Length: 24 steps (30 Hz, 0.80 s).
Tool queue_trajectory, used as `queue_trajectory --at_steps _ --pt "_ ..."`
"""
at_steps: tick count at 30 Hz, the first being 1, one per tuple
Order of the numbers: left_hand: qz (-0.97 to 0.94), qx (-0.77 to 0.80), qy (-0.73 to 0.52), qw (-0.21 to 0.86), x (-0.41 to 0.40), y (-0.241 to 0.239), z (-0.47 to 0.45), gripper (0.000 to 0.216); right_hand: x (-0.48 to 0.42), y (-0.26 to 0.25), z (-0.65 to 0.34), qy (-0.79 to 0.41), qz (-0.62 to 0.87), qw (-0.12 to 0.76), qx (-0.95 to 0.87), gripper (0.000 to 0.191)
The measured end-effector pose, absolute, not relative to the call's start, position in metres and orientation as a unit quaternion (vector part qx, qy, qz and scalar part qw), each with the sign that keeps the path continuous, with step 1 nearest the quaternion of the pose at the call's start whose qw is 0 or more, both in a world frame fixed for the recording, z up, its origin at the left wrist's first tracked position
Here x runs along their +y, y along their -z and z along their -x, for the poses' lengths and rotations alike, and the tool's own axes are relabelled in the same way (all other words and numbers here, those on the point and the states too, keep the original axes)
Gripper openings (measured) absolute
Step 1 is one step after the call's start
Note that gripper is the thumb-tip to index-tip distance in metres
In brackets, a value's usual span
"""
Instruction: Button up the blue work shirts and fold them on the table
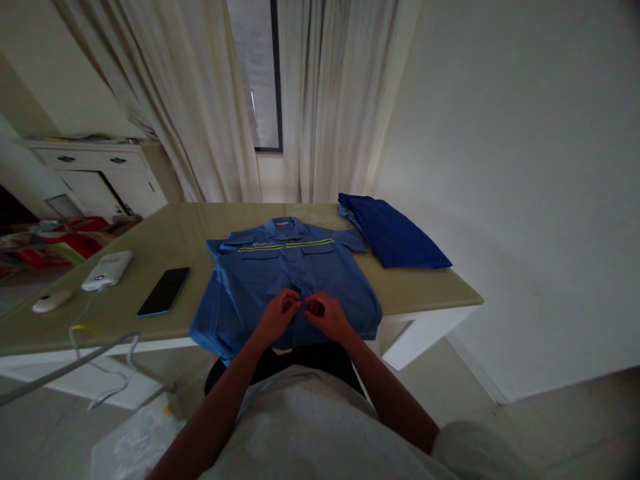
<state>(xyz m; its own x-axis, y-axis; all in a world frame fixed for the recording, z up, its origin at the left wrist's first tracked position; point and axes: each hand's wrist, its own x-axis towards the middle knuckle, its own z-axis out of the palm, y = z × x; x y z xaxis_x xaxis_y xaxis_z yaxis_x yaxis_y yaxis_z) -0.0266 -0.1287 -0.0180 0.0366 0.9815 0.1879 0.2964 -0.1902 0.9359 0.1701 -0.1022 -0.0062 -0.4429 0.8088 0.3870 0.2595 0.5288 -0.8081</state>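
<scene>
A blue short-sleeved work shirt (pixel 260 267) lies front up on the table, its collar toward the curtains and yellow stripes across the chest. Its lower edge hangs over the table's front edge. At the middle of the shirt front, my left hand (pixel 281 315) pinches the fabric near the button line. Close beside it, my right hand (pixel 326 315) has its fingers curled together on the same strip of cloth. Whether a button is between the fingertips is too small to make out.
Folded dark blue clothing (pixel 400 233) rests at the table's right back. To the left lie a black phone (pixel 164 291), a white device (pixel 107 270) with a cable and a small pale rounded object (pixel 52 301). The table (pixel 195 223) stands near the wall and curtains (pixel 190 100).
</scene>
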Motion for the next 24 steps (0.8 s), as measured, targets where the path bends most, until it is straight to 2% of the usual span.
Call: queue_trajectory --at_steps 8,24 --pt "-0.584 0.494 -0.48 0.43 -0.128 0.016 0.028 0.031 -0.1 0.005 -0.171 -0.341 0.337 0.415 -0.773 0.024" --pt "-0.587 0.53 -0.459 0.404 -0.129 0.011 0.024 0.033 -0.102 0.007 -0.171 -0.336 0.351 0.399 -0.778 0.01"
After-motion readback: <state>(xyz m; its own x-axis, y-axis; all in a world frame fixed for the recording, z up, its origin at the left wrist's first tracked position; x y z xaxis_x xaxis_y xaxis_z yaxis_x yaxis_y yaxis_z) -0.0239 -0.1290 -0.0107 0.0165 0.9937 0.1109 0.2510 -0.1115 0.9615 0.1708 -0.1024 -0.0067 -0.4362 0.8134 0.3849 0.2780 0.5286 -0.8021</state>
